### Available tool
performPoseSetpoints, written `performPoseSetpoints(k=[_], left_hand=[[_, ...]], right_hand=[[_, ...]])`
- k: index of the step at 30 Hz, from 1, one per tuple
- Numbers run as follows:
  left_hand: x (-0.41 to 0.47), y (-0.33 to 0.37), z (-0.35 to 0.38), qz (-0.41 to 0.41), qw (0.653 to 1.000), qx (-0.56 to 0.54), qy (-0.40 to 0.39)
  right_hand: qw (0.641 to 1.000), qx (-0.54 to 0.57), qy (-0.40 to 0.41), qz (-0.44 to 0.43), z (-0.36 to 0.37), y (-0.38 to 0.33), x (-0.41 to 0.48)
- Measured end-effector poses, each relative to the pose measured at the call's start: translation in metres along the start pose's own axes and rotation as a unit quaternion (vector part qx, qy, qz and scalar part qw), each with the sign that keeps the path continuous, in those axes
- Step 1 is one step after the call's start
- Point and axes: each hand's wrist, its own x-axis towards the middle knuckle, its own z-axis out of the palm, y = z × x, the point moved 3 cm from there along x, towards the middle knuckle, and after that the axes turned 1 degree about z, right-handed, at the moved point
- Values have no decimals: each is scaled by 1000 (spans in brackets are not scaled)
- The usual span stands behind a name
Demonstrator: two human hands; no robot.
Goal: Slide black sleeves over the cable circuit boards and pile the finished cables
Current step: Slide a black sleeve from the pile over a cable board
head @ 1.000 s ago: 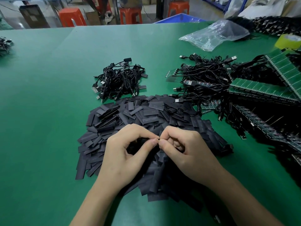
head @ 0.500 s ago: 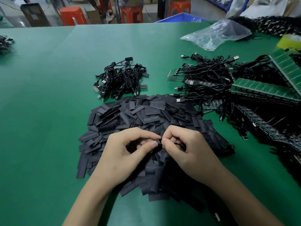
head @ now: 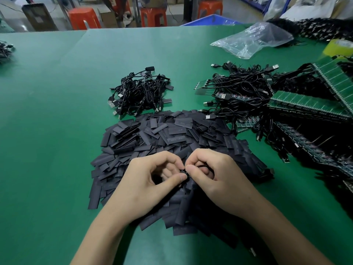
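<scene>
Little has shifted since a second ago: both hands stay over the near side of the sleeve heap, but the thumb tips, touching then, now have a small dark piece between them. Two hands are in view. The left hand has its thumb and forefinger curled to pinch one black sleeve; the right hand meets it tip to tip, fingers curled around one thin cable that loops inside its grasp. The cable's circuit board is hidden by the fingers, so how far the sleeve is on cannot be told. Loose sleeves in the heap are too many to count. On the green table beyond lie two cable piles: a small sleeved one and a larger tangle running onto green board panels, whose number is unclear. A third bundle is cut off at the left edge. One clear bag, one yellow tape roll and three orange stools stand farther back.
</scene>
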Motion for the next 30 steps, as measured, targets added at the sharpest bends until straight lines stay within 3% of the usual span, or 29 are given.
performPoseSetpoints(k=[4, 10, 16, 22, 30], left_hand=[[0, 6, 1, 35, 995, 91, -4], [-1, 6, 3, 62, 989, 135, 0], [1, 2, -1, 15, 999, -24, 47], [0, 4, -8, -19, 986, -166, 19], [2, 6, -6, -11, 982, -187, 30]], right_hand=[[1000, -8, -8, -8, 1, -2, 0], [1000, -6, -18, -4, 3, 0, 0], [997, 75, 7, 22, -2, 3, 2], [975, 212, 21, 66, -8, 10, 3], [971, 233, -18, 56, -7, 7, 3]])
